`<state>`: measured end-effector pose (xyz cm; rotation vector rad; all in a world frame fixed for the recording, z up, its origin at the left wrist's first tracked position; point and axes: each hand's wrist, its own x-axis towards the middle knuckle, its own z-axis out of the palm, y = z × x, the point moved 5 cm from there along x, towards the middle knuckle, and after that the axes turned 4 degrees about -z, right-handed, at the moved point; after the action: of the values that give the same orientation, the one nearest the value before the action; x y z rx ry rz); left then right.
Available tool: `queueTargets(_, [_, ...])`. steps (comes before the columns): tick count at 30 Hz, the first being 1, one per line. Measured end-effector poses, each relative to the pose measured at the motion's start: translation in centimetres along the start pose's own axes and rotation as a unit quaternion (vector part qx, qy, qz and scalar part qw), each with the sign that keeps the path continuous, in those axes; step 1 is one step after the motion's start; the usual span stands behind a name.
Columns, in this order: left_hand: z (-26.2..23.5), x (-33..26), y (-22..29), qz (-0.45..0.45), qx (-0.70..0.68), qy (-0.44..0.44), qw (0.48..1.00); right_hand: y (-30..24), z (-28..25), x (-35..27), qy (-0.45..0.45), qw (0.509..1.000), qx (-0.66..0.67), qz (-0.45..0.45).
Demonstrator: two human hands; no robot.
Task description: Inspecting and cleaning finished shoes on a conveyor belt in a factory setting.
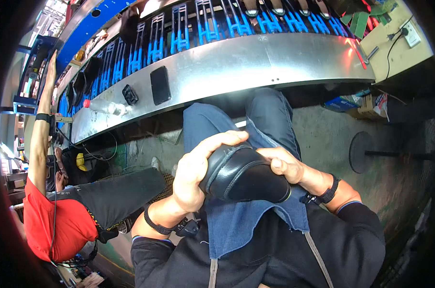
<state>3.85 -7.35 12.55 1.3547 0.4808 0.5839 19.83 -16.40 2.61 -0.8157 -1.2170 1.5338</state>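
Observation:
A black leather shoe (251, 180) is between my two hands, above the blue denim apron (236, 225) on my lap. Its rounded, glossy end points toward the lower right, and a stitched seam curves across it. My left hand (191, 173) wraps round the shoe's left side, thumb along the upper edge. On the other side my right hand (284, 165) grips it with bent fingers and the thumb over the top. The fingertips beneath the shoe are hidden.
Ahead runs a metal bench (217, 67) bearing a phone (160, 85), a small black case (129, 94) and a plastic bottle (104, 106). Behind it stands a row of blue racks (180, 36). A person in a red shirt (59, 223) reaches forward at left. Cardboard boxes (371, 108) and a round-based stand (361, 151) are right.

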Motion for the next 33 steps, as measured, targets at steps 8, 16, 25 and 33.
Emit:
queueTargets(8, [0.7, -0.5, 3.8, 0.082, 0.287, -0.078, 0.951, 1.4, 0.0, -0.9, 0.027, 0.999, 0.009, -0.025])
queueTargets(16, [1.0, -1.2, 0.1, 0.089, 0.262, 0.025, 0.961, 3.1, -0.4, -1.6, 0.057, 0.992, 0.113, 0.028])
queueTargets(25, [2.4, -1.1, 0.0, 0.146, 0.359, 0.117, 0.914, 3.3, -0.5, -1.5, 0.070, 0.988, 0.139, 0.004])
queueTargets(33, [2.8, 1.9, -0.3, 0.104, 0.251, 0.018, 0.962, 1.3, -1.3, -0.5, 0.178, 0.850, 0.496, -0.004])
